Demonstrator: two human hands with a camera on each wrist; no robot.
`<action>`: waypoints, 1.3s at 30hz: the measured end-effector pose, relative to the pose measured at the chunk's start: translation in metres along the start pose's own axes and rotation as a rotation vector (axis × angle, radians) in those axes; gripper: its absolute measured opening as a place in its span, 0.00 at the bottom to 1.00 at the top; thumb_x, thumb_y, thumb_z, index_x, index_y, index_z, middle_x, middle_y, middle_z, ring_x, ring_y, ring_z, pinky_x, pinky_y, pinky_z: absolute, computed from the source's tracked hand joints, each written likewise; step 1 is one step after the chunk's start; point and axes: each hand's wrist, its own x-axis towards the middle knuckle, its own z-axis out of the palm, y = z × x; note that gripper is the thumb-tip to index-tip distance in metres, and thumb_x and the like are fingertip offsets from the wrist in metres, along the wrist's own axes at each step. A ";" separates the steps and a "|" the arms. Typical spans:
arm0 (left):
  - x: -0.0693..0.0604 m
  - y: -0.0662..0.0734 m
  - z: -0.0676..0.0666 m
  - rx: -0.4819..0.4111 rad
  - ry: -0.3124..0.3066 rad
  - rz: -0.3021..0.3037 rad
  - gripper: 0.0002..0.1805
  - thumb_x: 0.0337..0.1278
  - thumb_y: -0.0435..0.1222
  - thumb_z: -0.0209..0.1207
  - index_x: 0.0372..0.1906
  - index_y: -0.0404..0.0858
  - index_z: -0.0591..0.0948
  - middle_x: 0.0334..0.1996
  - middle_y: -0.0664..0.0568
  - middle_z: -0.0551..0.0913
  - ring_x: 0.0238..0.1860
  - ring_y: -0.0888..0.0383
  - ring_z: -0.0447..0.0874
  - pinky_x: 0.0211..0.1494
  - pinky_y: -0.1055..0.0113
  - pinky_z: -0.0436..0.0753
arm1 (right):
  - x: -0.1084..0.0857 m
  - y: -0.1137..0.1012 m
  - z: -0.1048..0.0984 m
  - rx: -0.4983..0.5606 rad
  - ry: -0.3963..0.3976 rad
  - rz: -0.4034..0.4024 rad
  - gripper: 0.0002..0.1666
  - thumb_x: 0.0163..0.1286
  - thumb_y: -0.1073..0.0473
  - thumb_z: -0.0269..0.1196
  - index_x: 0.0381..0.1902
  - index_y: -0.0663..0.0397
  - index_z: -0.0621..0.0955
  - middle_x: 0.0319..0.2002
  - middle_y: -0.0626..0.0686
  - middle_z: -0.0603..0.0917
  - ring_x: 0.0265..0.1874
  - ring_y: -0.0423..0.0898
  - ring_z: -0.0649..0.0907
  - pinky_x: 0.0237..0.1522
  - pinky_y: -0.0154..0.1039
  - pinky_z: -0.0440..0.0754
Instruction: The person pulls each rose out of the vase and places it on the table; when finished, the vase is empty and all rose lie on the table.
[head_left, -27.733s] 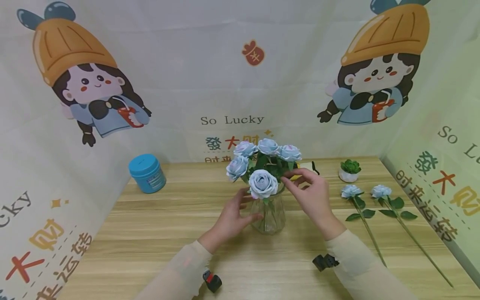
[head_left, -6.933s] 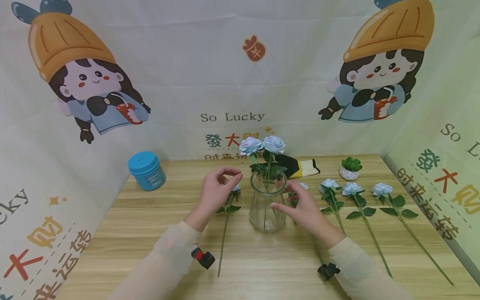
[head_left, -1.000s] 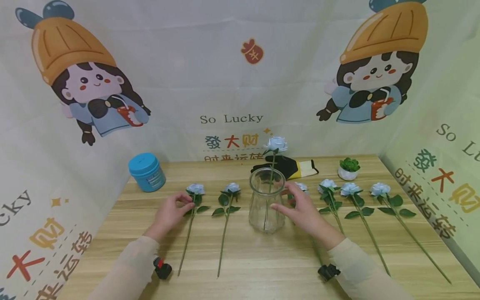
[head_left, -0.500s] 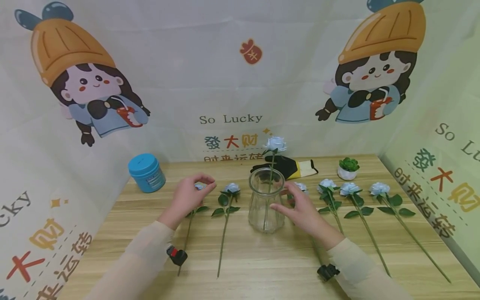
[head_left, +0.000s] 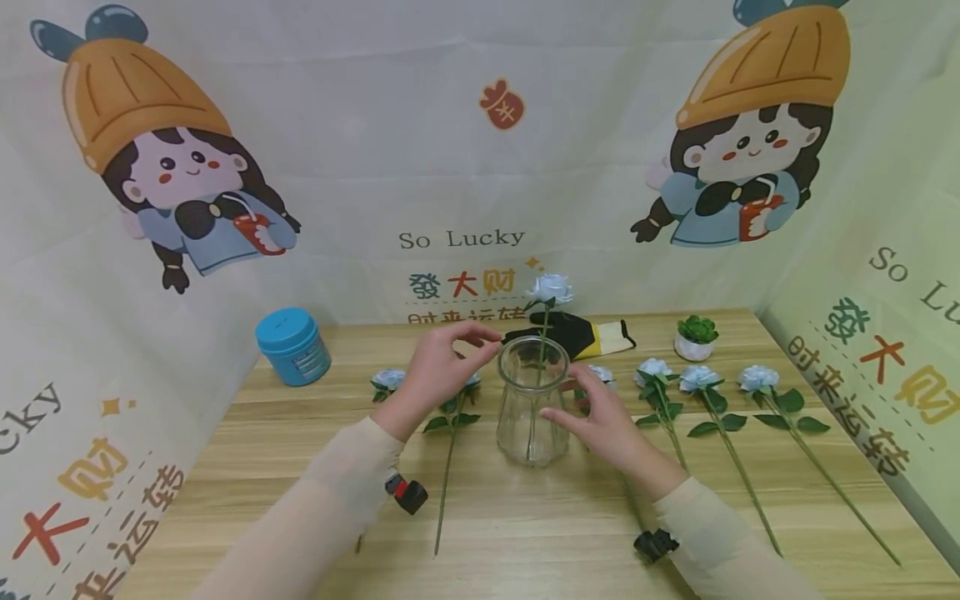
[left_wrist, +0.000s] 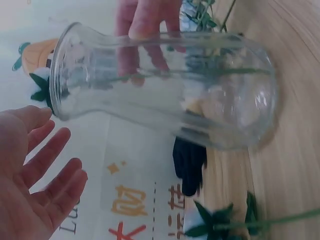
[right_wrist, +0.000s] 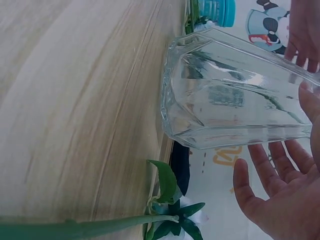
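Observation:
A clear glass vase [head_left: 532,417] stands upright in the middle of the table, with one pale blue rose [head_left: 551,288] in it. My right hand [head_left: 607,417] holds the vase at its right side, thumb in front and fingers behind the glass. My left hand [head_left: 438,367] is raised beside the vase's rim, its fingers loosely bent and spread, with nothing in them. In the left wrist view the left fingertips [left_wrist: 72,182] are apart from the glass. Two roses lie left of the vase: one rose [head_left: 388,380] further left, another rose [head_left: 472,379] partly hidden by the left hand.
Several roses lie to the right, among them one rose [head_left: 700,378] and an outer rose [head_left: 760,378]. Behind the vase lies a black and yellow glove [head_left: 573,335]. A blue lidded jar [head_left: 294,348] stands back left, a small potted succulent [head_left: 696,337] back right.
Roses that stood in the vase earlier now lie on the table; one remains inside. Over the last second my left hand left the far-left rose and moved right to the vase's mouth.

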 end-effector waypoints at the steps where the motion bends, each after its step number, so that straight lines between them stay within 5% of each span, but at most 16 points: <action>1: 0.002 0.003 0.003 -0.017 -0.003 0.010 0.10 0.69 0.48 0.65 0.49 0.50 0.88 0.46 0.57 0.89 0.48 0.58 0.86 0.46 0.60 0.88 | 0.000 0.000 0.000 0.002 0.001 0.000 0.33 0.66 0.56 0.74 0.67 0.52 0.75 0.64 0.61 0.79 0.59 0.58 0.82 0.55 0.62 0.83; 9: 0.017 0.017 0.023 -0.079 -0.031 0.040 0.11 0.67 0.46 0.67 0.50 0.50 0.89 0.51 0.58 0.89 0.54 0.58 0.85 0.53 0.59 0.87 | 0.000 0.000 -0.001 -0.002 -0.001 -0.010 0.34 0.67 0.56 0.73 0.67 0.55 0.75 0.64 0.60 0.79 0.59 0.59 0.82 0.55 0.62 0.83; 16: 0.027 0.018 0.028 -0.093 -0.056 0.026 0.12 0.67 0.45 0.68 0.50 0.48 0.89 0.52 0.57 0.89 0.57 0.50 0.84 0.57 0.52 0.86 | 0.000 -0.002 -0.001 0.007 0.001 -0.009 0.33 0.66 0.56 0.73 0.66 0.51 0.75 0.64 0.57 0.79 0.59 0.59 0.82 0.55 0.62 0.83; 28: 0.036 0.025 0.031 -0.046 -0.147 0.008 0.10 0.67 0.45 0.67 0.48 0.48 0.89 0.48 0.56 0.89 0.52 0.55 0.84 0.55 0.54 0.86 | -0.002 -0.002 -0.001 0.027 -0.009 0.010 0.32 0.67 0.56 0.73 0.67 0.50 0.75 0.65 0.57 0.78 0.60 0.58 0.81 0.56 0.63 0.82; 39: 0.035 0.019 0.039 -0.244 -0.071 -0.001 0.08 0.66 0.42 0.69 0.45 0.45 0.89 0.45 0.55 0.90 0.47 0.58 0.86 0.53 0.58 0.85 | -0.002 -0.003 -0.002 0.020 0.001 0.001 0.32 0.66 0.56 0.73 0.66 0.50 0.75 0.64 0.56 0.79 0.59 0.58 0.82 0.56 0.62 0.83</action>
